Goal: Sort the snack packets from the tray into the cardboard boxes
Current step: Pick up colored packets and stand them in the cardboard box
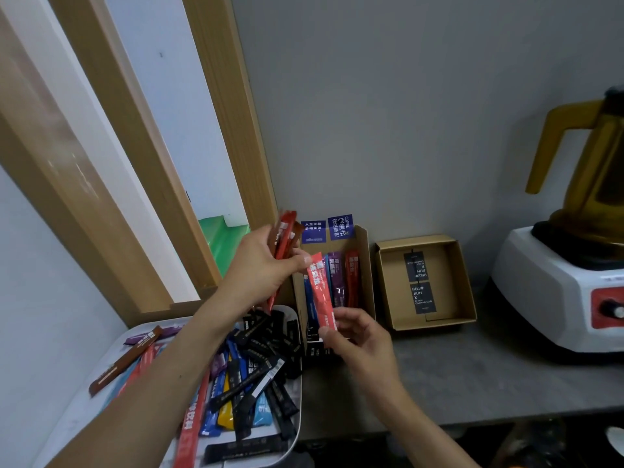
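Hands: 2. Left hand [260, 261]: fingers [261, 236] curled and clamped round a bundle of packets [285, 231], red + brown. No. in bundle unclear, at least 3.
Right hand [361, 336]: thumb + fingers [351, 315] pinch the low end of 1 red packet [320, 292]. Its top end is at the left thumb tip; touching or just short, can't tell.

Boxes: 2, cardboard, both on the tabletop [472, 373].
First box [368, 275] sits just beyond the right fingers, behind the pinched packet. Packets stand in a row inside: 1 blue, 1 purple, 1 red seen. Black ones at the near end are partly hidden by the right hand. 2 blue stickers [313, 231] on its far flap.
Second box [467, 282] is to the right of the right fingers, a narrow gap from the first. It holds 2 black printed cards [422, 298], lying flat.

Tray: 1, white [77, 410], under the left forearm, below the left fingers. It holds a pile of packets [256, 376], mostly black, plus blue, yellow, purple, red, brown. Too tangled to count; part hidden by the arm. Tray's right rim lies near the first box's near end.

Room: grey tabletop runs right of the right fingers to 1 blender [553, 292], which is cut off by the frame edge. Wall [405, 130] is tight behind both boxes. Wooden frame [216, 130] is left of the left fingers.
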